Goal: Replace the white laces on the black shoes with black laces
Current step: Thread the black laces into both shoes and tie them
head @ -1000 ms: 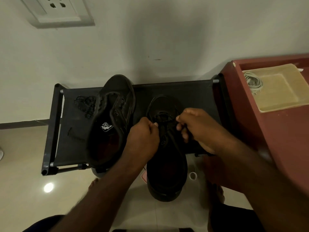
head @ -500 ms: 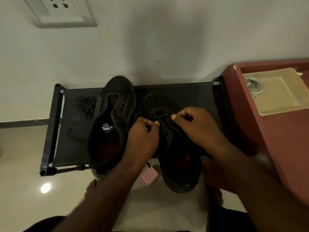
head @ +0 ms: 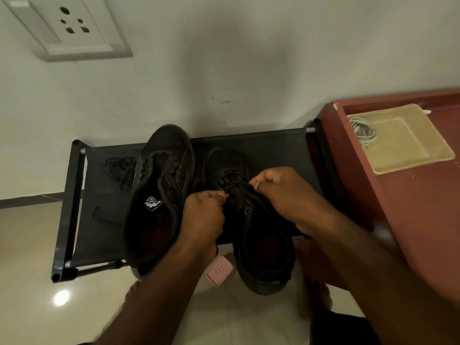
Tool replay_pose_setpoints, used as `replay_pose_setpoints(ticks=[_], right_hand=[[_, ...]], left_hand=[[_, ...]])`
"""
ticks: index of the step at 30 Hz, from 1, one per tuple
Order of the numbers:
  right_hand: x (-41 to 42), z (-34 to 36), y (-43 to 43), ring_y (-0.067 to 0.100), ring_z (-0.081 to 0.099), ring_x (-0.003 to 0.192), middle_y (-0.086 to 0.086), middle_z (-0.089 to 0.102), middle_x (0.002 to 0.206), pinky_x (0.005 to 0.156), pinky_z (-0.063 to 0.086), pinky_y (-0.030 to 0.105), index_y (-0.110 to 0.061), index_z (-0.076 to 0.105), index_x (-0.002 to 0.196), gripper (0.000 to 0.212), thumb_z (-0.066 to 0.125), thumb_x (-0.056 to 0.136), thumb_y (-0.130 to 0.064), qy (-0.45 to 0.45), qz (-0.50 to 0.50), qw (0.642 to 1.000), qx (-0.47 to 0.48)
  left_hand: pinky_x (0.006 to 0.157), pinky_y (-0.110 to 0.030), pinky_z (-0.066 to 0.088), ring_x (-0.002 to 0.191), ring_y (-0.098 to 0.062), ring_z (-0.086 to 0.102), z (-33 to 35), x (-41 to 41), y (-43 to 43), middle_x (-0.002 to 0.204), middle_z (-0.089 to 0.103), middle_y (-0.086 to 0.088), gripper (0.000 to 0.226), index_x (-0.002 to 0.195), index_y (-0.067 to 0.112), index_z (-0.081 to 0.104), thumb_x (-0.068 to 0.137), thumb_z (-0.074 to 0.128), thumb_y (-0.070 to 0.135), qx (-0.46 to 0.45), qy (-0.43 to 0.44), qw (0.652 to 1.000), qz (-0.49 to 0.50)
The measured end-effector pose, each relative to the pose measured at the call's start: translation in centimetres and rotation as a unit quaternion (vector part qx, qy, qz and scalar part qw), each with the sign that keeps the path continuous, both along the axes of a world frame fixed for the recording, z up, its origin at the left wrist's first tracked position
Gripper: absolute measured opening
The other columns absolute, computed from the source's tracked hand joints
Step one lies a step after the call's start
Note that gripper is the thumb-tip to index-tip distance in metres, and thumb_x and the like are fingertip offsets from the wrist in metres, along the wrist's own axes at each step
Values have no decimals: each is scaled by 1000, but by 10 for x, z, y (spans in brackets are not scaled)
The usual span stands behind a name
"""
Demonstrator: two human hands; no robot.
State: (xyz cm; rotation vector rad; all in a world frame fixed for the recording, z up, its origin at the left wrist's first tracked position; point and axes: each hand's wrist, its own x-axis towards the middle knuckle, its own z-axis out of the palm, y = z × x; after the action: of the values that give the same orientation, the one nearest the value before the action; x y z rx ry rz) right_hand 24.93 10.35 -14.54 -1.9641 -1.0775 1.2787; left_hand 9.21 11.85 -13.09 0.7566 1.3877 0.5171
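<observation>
Presently: left hand (head: 202, 215) and right hand (head: 281, 190) each pinch black lace (head: 231, 176) ends, apparently drawing them taut through shoe (head: 263, 245) eyelets.

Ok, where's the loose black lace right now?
Head view: the loose black lace lies bunched on the rack, far-left corner, just left of the left shoe.

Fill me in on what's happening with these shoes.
A person is threading a black lace through the shoe nearer the red table, on a dark rack. The left hand and right hand each pinch the lace at the eyelets; only the toe-end rows are crossed so far. The second shoe lies beside it, seemingly unlaced, with a loose black lace bundle past it on the rack.
</observation>
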Motion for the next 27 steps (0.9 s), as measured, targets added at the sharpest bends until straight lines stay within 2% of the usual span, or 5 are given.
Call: replay_pose_setpoints(ticks=[6, 11, 16, 20, 27], right_hand=[[-6, -5, -3, 10, 69, 80, -5, 72, 86, 73, 59, 29, -26, 70, 91, 19, 55, 99, -17, -54, -22, 998, 14], [-3, -5, -2, 3, 64, 71, -8, 68, 76, 63, 48, 20, -24, 69, 84, 12, 63, 93, -20, -98, -1, 995, 24], [-6, -6, 1, -1, 52, 45, -3, 59, 55, 47, 38, 12, -17, 68, 79, 17, 67, 94, -26, -85, 2, 996, 33], [-6, 1, 0, 9, 61, 57, 7, 69, 68, 54, 47, 24, -16, 70, 82, 16, 62, 95, -22, -91, -15, 995, 41], [-15, -9, -3, 5, 61, 69, -8, 65, 77, 58, 44, 15, -21, 68, 90, 13, 58, 98, -19, -113, -32, 991, 62]], left_hand=[[40, -13, 40, 42, 1, 50, -5, 2, 1, 57, 54, 8, 20, 93, 13, 62, 103, 45, 16, 40, 46, 998, -13], [65, -33, 55, 67, -17, 62, -17, 4, 3, 79, 66, -11, 13, 90, 16, 62, 97, 56, 25, 114, 141, 982, -56], [74, -45, 57, 74, -34, 64, -16, 5, 4, 84, 66, -27, 29, 90, -3, 64, 100, 53, 21, 102, 109, 989, -21], [77, -46, 59, 83, -34, 70, -18, 6, 3, 84, 71, -19, 23, 90, 6, 69, 100, 52, 19, 120, 58, 990, 40], [72, -38, 57, 79, -22, 67, -24, 5, 8, 86, 69, -9, 16, 102, 14, 63, 101, 49, 21, 143, 122, 982, -3]])
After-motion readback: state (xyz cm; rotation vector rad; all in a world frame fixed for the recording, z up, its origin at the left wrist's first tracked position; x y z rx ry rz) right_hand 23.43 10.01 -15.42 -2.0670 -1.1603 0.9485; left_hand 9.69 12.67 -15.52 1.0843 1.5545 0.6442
